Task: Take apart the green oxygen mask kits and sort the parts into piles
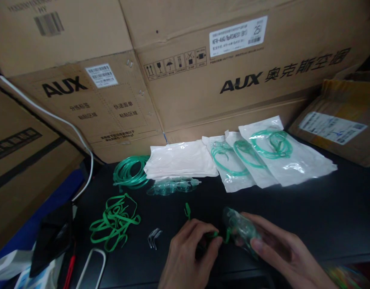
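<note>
My right hand (271,241) is closed around a clear, green-tinted oxygen mask (243,224) near the table's front edge. To its left, my left hand (192,251) pinches a flat green elastic strap (215,234) between thumb and fingertips. One strap end sticks up behind the left hand, and a short looped piece shows beside the mask. Whether the strap is joined to the mask I cannot tell. Left of my hands lie small bent metal strips (154,238) and a tangled pile of green straps (116,220).
Behind lie coiled green tubing (131,171), more clear masks (173,186), a stack of white pouches (181,160) and several pouches with green tubing (271,150). Large cardboard boxes (185,92) wall the back. A white cable (64,121) and a black item (52,235) are at left.
</note>
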`<act>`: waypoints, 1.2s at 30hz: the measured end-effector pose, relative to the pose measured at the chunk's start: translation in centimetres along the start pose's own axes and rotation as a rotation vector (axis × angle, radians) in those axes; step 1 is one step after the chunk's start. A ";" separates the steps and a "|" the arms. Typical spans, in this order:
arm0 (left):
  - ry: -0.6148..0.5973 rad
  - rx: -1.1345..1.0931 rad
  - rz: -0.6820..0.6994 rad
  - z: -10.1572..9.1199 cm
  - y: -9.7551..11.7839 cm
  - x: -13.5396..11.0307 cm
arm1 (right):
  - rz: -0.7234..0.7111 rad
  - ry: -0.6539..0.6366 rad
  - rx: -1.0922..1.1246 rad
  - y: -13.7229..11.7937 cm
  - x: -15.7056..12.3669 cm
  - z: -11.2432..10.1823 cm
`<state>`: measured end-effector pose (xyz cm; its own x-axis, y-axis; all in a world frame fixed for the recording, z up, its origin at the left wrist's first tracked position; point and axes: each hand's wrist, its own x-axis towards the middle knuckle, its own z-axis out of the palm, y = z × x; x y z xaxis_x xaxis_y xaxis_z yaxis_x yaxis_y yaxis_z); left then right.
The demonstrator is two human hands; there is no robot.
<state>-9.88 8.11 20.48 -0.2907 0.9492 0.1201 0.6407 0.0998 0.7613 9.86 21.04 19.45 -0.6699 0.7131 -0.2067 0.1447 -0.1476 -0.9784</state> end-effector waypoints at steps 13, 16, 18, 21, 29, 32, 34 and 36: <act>-0.004 0.002 0.069 0.9 -1.3 -1.0 | 0.019 0.136 -0.079 -0.2 0.3 0.0; 0.013 -0.022 0.079 1.2 -1.4 -1.2 | -0.003 0.230 -0.102 -0.7 0.5 0.0; 0.029 -0.012 0.084 1.3 -1.5 -1.3 | -0.013 0.238 -0.107 -1.0 0.6 0.1; 0.050 0.012 0.094 1.2 -1.6 -1.6 | -0.027 0.255 -0.118 -1.5 0.6 -0.1; 0.031 0.015 0.060 1.0 -1.0 -1.3 | 0.047 -0.042 -0.106 -0.5 -0.1 -0.6; 0.034 0.007 0.065 1.2 -0.7 -0.9 | 0.028 -0.177 -0.021 -0.4 0.0 0.1; 0.025 0.029 0.090 1.3 -0.7 -0.9 | 0.026 -0.178 0.000 -0.4 0.1 0.3; 0.014 0.060 0.094 1.4 -0.8 -1.0 | 0.031 -0.134 -0.004 -0.4 0.2 0.2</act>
<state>-9.11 7.53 18.85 -0.2368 0.9511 0.1982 0.7070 0.0287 0.7066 9.50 21.06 19.84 -0.7565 0.6101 -0.2358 0.1698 -0.1650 -0.9716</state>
